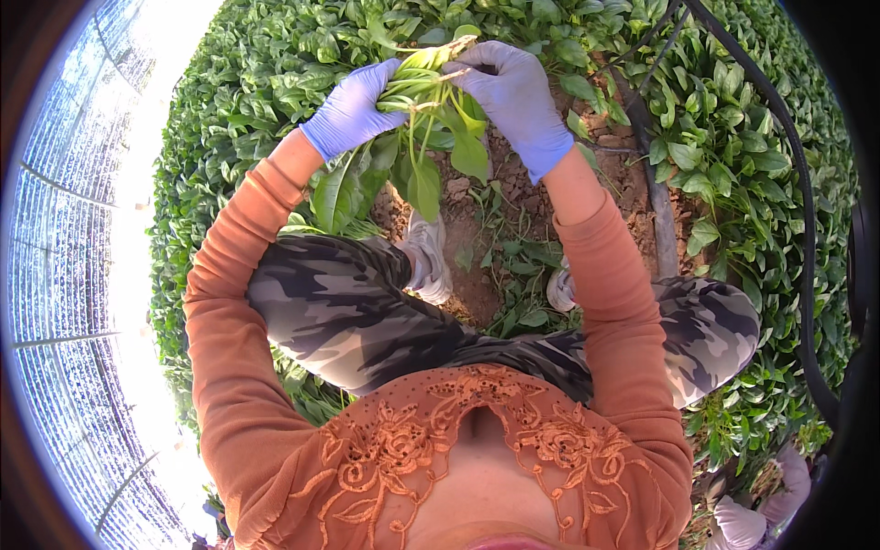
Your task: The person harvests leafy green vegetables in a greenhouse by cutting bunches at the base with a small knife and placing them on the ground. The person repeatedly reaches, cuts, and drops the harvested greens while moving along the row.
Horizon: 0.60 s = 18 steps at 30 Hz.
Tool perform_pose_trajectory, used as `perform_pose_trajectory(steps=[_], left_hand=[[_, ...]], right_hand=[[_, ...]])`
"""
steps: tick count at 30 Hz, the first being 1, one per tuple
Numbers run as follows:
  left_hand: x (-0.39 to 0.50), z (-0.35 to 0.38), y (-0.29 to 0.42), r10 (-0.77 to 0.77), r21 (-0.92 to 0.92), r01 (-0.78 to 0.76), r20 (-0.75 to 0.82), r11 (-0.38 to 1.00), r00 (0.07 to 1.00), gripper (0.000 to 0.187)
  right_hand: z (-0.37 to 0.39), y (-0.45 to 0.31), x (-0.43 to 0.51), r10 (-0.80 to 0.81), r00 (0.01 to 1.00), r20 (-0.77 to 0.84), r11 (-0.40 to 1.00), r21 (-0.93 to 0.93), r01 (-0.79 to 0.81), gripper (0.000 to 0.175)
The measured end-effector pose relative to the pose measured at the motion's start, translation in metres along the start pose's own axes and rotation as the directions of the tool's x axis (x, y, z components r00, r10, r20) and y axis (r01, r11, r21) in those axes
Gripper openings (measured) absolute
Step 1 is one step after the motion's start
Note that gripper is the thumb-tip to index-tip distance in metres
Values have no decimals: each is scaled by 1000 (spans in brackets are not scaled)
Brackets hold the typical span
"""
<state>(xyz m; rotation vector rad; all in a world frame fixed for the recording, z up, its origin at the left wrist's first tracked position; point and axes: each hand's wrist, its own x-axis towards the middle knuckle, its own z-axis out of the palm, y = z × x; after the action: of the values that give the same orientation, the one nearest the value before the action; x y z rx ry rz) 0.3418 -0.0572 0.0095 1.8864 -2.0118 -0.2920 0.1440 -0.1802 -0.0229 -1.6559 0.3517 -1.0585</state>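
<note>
A bunch of spinach plants (416,81) is in my left hand (357,106), which wears a blue-violet disposable glove. The pale stems and pinkish root ends point right, while broad green leaves hang below. My right hand (512,96), in a matching glove with soiled fingers, pinches at the root ends with thumb and forefinger. Exactly which root or stem lies between those fingertips is partly hidden. Both hands are raised over the bed, beyond my shoes.
Dense leafy rows (240,96) grow on either side. Loose leaves (526,265) litter the soil (474,240) between my shoes. A grey irrigation pipe (660,213) and a black cable (790,137) run at right. Another person's gloved hand (739,524) shows bottom right. A translucent wall (65,240) stands left.
</note>
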Motion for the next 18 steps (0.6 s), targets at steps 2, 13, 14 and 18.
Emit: perform_pose_trajectory(steps=[2,13,14,18], left_hand=[[-2,1,-2,-10,-37,11,18,999,1000,60],[-9,2,-7,-47,-244,37,-37,969,998,52],[-6,7,2,-151,-236,135,-50,962,987,47],[9,19,43,-96,194,139,-214,971,972,58]], right_hand=[[-5,3,0,-4,999,50,998,68,1,21],[-74,13,-27,117,961,252,869,-494,24,78],[-52,9,-26,186,952,242,972,-190,-142,102],[18,-20,-13,120,993,17,982,148,-121,97]])
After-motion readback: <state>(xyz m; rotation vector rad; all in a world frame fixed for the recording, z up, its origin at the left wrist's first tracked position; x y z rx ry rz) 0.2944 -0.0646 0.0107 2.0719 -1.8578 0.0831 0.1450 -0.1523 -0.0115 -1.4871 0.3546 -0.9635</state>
